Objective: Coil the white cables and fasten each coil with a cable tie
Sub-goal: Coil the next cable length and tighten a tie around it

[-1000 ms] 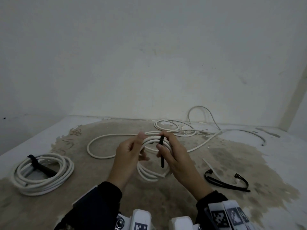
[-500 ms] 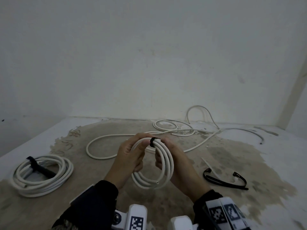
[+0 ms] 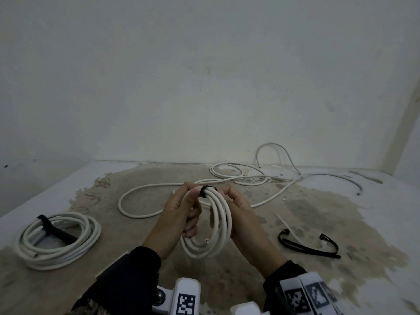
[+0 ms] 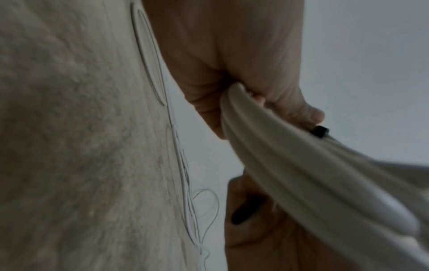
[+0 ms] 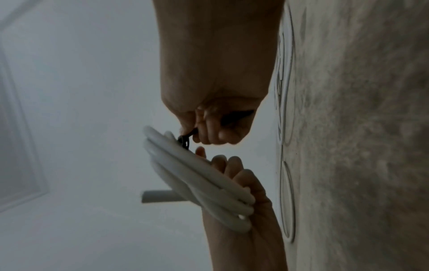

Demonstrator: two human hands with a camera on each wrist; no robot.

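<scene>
beside the tied coil (image 3: pixel 59 239), both hands' fingers (image 3: pixel 189 201) hold the cable coil (image 3: pixel 213 226), the right pinching its tie (image 3: pixel 205 191).

White coil (image 3: pixel 218 223), black tie (image 3: pixel 205 191)

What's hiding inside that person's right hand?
The right hand curls round the black cable tie's tail, which loops the white coil. Its tip pokes out; the stretch inside the fist is covered.

Dim, flat light; blurred, wide-angle wrist views.
</scene>
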